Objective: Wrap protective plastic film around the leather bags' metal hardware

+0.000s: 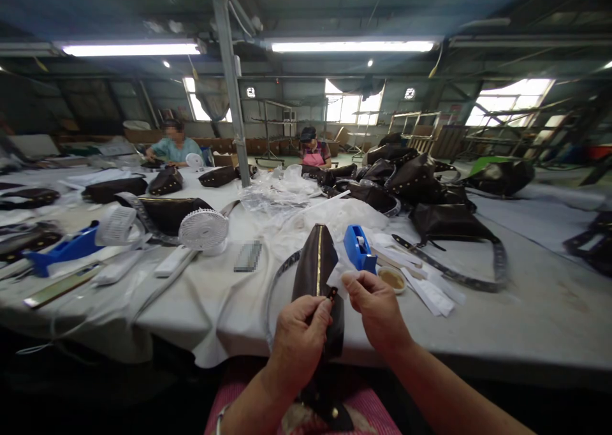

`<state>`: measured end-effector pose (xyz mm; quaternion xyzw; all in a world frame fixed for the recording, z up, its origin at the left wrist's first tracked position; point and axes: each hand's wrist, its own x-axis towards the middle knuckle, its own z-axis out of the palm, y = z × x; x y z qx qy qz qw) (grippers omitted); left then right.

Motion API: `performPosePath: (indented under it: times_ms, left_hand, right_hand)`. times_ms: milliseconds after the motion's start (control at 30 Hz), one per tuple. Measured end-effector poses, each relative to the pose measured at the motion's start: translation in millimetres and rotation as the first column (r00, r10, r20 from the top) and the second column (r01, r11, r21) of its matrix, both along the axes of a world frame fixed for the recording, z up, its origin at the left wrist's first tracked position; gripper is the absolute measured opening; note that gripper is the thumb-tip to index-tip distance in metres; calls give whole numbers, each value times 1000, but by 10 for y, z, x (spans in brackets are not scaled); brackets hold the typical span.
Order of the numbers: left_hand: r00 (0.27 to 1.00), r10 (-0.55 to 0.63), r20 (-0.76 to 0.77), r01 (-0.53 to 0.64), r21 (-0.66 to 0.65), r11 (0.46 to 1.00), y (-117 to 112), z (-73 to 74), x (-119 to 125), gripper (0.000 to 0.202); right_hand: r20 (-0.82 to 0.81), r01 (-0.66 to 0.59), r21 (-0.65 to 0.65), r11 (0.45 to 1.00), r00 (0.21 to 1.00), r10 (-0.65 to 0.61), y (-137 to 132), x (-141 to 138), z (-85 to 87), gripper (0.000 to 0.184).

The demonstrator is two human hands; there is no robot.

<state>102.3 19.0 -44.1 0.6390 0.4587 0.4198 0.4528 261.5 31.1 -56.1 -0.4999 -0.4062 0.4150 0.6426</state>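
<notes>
Left hand [301,334]: forearm in from 7 o'clock, thumb and forefinger pinching a dark strap end [331,293]. Right hand [380,306]: forearm in from between 4 and 5, fingertips narrowed on a thin white slip [337,283]. Dark bag [310,266] at the left hand's 12, tape dispenser [356,247] at the right's 11.

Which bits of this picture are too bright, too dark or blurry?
In the head view, the ceiling lights and windows glare white; in the head view, it is almost black under the table; at the head view's right edge, a dark item looks smeared; and in the head view, the left hand and right hand look fairly clear.
</notes>
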Motion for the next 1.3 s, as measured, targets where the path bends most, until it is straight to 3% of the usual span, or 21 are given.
performPosePath:
  times_ms: [167,367,433,567,667,800,967,1100,1200,1300]
  left_hand:
    - [1000,-6,28,5,30,1000,7,-43,-22,33]
    - [1000,-28,-11,29,132,991,5,-65,-47,36]
    - [999,-29,-38,36,184,982,3,-54,-67,35]
    - [997,-68,-44,77,275,958,-32,-77,-181,21]
    - [996,14,-88,13,302,953,-96,-165,-308,24]
    - [988,59,-140,-27,223,975,-159,-276,-385,16]
    - [993,86,-78,-73,158,985,-149,-263,-315,19]
    - [992,38,124,-29,-70,997,-151,-272,-284,16]
    - [956,77,285,-13,-220,975,-84,-338,-351,23]
    - [915,260,308,-208,-191,959,70,-307,-547,31]
  right_hand:
    - [183,-19,75,997,983,5,-80,-54,48,33]
    - [-4,-303,-8,953,953,303,-110,-81,-41,28]
    - [-44,-349,0,937,936,349,-106,-81,-58,24]
    - [-104,-285,4,959,953,283,-72,-53,-97,22]
    - [-107,-213,-6,977,972,211,-66,-29,-135,23]
    - [122,-162,45,986,980,155,-153,-65,-111,24]
    - [570,-232,151,961,815,107,-277,-155,-63,24]
    - [766,-322,123,939,633,117,-295,-162,-125,17]
    - [843,-350,104,931,528,105,-294,-134,-141,15]
    - [895,-375,91,922,438,89,-295,-120,-98,15]
